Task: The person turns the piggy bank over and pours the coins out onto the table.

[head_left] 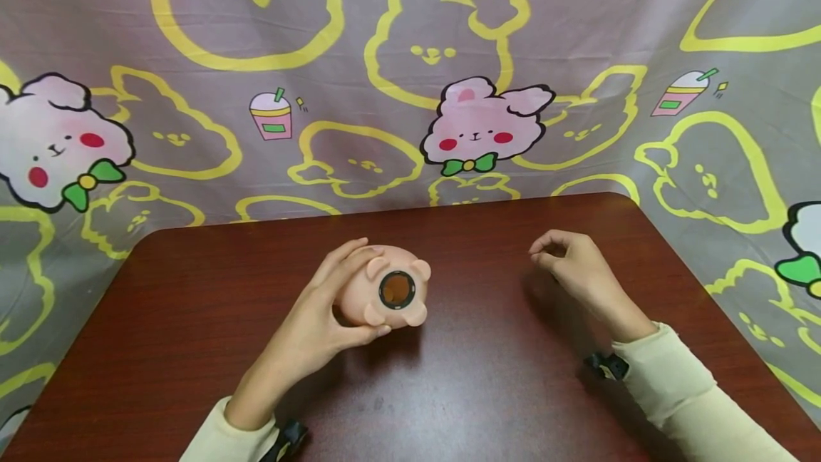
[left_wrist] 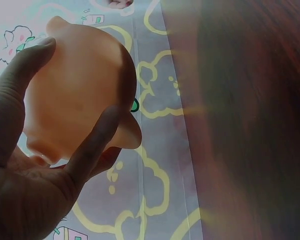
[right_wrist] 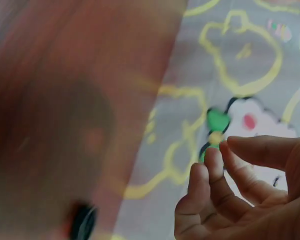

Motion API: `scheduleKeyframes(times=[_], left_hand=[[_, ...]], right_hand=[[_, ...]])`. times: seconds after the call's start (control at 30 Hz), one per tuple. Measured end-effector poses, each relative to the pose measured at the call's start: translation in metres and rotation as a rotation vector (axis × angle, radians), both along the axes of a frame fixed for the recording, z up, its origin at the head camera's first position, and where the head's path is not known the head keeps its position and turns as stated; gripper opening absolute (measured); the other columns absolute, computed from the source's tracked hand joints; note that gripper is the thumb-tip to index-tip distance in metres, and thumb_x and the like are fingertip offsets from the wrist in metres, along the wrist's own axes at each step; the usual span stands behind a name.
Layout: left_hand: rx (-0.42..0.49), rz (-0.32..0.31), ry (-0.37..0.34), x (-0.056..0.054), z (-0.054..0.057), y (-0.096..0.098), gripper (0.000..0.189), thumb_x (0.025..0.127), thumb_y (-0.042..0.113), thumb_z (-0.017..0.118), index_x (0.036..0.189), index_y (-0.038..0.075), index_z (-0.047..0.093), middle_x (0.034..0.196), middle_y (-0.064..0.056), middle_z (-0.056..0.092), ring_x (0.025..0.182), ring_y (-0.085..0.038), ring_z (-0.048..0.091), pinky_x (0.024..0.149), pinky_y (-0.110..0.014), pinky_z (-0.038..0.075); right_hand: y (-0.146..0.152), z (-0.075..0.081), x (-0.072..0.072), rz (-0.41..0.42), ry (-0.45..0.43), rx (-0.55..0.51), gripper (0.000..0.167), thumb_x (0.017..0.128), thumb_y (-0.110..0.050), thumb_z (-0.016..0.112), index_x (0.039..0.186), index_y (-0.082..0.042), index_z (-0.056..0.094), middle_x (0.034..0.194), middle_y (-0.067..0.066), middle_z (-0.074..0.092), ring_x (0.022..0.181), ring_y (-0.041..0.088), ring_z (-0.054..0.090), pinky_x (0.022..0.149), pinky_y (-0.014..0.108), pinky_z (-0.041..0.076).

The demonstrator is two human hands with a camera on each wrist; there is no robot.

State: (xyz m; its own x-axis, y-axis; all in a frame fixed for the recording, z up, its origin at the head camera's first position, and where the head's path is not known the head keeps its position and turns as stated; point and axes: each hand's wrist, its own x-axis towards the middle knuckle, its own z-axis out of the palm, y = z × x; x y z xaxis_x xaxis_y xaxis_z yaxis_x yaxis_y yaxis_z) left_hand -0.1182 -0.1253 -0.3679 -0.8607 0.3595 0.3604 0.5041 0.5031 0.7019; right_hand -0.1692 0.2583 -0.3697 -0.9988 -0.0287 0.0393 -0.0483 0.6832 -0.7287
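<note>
A peach-pink pig figure, seemingly a piggy bank [head_left: 359, 291], is held above the table with its four feet turned toward the head camera. Its underside has a black-ringed round opening [head_left: 398, 290], orange-brown within. My left hand [head_left: 314, 312] grips the pig from the left side, thumb below and fingers above. In the left wrist view, the pig's smooth body [left_wrist: 80, 85] and pointed ear [left_wrist: 127, 132] show between the fingers and thumb. Over the table's right side hangs my right hand [head_left: 580, 266], fingers loosely bent and thumb near the index fingertip. No object is visible in it.
A dark red-brown table [head_left: 481, 376] lies below both hands. Patterned cloth [head_left: 359, 105] surrounds its back and sides. A small black oval item [right_wrist: 83, 221] shows low in the right wrist view; its kind is unclear. Black straps [head_left: 606, 366] sit at both wrists.
</note>
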Motion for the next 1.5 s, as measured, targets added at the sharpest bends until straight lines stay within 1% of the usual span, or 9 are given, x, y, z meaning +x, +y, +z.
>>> scheduleKeyframes(times=[0.13, 0.33, 0.53, 0.73, 0.83, 0.97, 1.13, 1.27, 1.5], left_hand=[[-0.001, -0.006, 0.003, 0.001, 0.0, 0.001, 0.094, 0.07, 0.019, 0.099, 0.15, 0.033, 0.053, 0.165, 0.002, 0.038, 0.144, -0.023, 0.049, 0.108, -0.048, 0.048], [-0.014, -0.02, 0.016, 0.001, -0.001, 0.001, 0.089, 0.07, 0.019, 0.099, 0.147, 0.03, 0.055, 0.165, 0.001, 0.038, 0.146, -0.024, 0.048, 0.109, -0.046, 0.047], [-0.013, -0.032, 0.027, 0.0, -0.001, 0.003, 0.088, 0.071, 0.018, 0.099, 0.146, 0.029, 0.054, 0.166, 0.0, 0.036, 0.145, -0.025, 0.049, 0.109, -0.041, 0.048], [-0.028, -0.054, 0.059, -0.003, -0.002, 0.006, 0.086, 0.073, 0.018, 0.097, 0.146, 0.029, 0.054, 0.167, -0.001, 0.034, 0.145, -0.025, 0.049, 0.11, -0.041, 0.048], [-0.032, -0.064, 0.083, -0.005, -0.003, 0.008, 0.085, 0.074, 0.017, 0.097, 0.146, 0.027, 0.054, 0.168, -0.002, 0.033, 0.146, -0.026, 0.047, 0.11, -0.046, 0.048], [-0.027, -0.074, 0.089, -0.009, -0.004, 0.011, 0.084, 0.075, 0.017, 0.096, 0.146, 0.026, 0.053, 0.168, -0.002, 0.032, 0.147, -0.027, 0.047, 0.109, -0.048, 0.049], [-0.027, -0.088, 0.103, -0.013, -0.006, 0.013, 0.081, 0.075, 0.018, 0.097, 0.144, 0.024, 0.055, 0.169, -0.002, 0.032, 0.148, -0.026, 0.046, 0.109, -0.046, 0.05], [-0.021, -0.104, 0.122, -0.017, -0.009, 0.014, 0.081, 0.075, 0.017, 0.096, 0.144, 0.023, 0.055, 0.169, -0.003, 0.031, 0.148, -0.026, 0.045, 0.108, -0.045, 0.051], [-0.025, -0.124, 0.111, -0.022, -0.013, 0.016, 0.084, 0.079, 0.012, 0.093, 0.15, 0.023, 0.05, 0.172, -0.005, 0.024, 0.152, -0.031, 0.04, 0.107, -0.05, 0.052]], right_hand=[[-0.022, 0.008, 0.007, 0.069, 0.017, -0.021, 0.009, 0.097, -0.009, 0.069, 0.104, -0.007, 0.075, 0.104, 0.01, 0.074, 0.09, 0.019, 0.059, 0.074, 0.028, 0.047], [-0.049, 0.013, 0.014, 0.18, -0.07, -0.123, 0.012, 0.101, -0.016, 0.068, 0.108, -0.007, 0.072, 0.097, 0.01, 0.073, 0.09, 0.026, 0.067, 0.072, 0.03, 0.052], [-0.073, 0.016, 0.017, 0.255, -0.141, -0.215, 0.024, 0.106, -0.024, 0.063, 0.121, -0.007, 0.068, 0.107, 0.012, 0.074, 0.092, 0.031, 0.07, 0.071, 0.035, 0.056], [-0.096, 0.015, 0.016, 0.294, -0.243, -0.391, 0.037, 0.107, -0.028, 0.06, 0.136, -0.005, 0.06, 0.112, 0.019, 0.072, 0.095, 0.032, 0.072, 0.074, 0.041, 0.061], [-0.105, 0.016, 0.014, 0.306, -0.302, -0.486, 0.043, 0.109, -0.03, 0.057, 0.144, -0.005, 0.055, 0.12, 0.02, 0.071, 0.099, 0.031, 0.073, 0.075, 0.045, 0.063], [-0.111, 0.015, 0.01, 0.319, -0.375, -0.581, 0.048, 0.11, -0.032, 0.053, 0.15, -0.005, 0.049, 0.131, 0.022, 0.066, 0.103, 0.026, 0.073, 0.076, 0.045, 0.065], [-0.115, 0.014, 0.004, 0.329, -0.48, -0.695, 0.05, 0.11, -0.036, 0.052, 0.149, -0.005, 0.048, 0.128, 0.019, 0.063, 0.094, 0.023, 0.074, 0.079, 0.05, 0.064], [-0.116, 0.011, 0.0, 0.37, -0.549, -0.777, 0.052, 0.111, -0.037, 0.049, 0.153, -0.006, 0.043, 0.129, 0.019, 0.062, 0.09, 0.024, 0.076, 0.081, 0.053, 0.064], [-0.117, 0.005, -0.005, 0.418, -0.586, -0.881, 0.051, 0.112, -0.032, 0.05, 0.157, -0.009, 0.039, 0.127, 0.014, 0.063, 0.087, 0.022, 0.073, 0.083, 0.052, 0.064]])
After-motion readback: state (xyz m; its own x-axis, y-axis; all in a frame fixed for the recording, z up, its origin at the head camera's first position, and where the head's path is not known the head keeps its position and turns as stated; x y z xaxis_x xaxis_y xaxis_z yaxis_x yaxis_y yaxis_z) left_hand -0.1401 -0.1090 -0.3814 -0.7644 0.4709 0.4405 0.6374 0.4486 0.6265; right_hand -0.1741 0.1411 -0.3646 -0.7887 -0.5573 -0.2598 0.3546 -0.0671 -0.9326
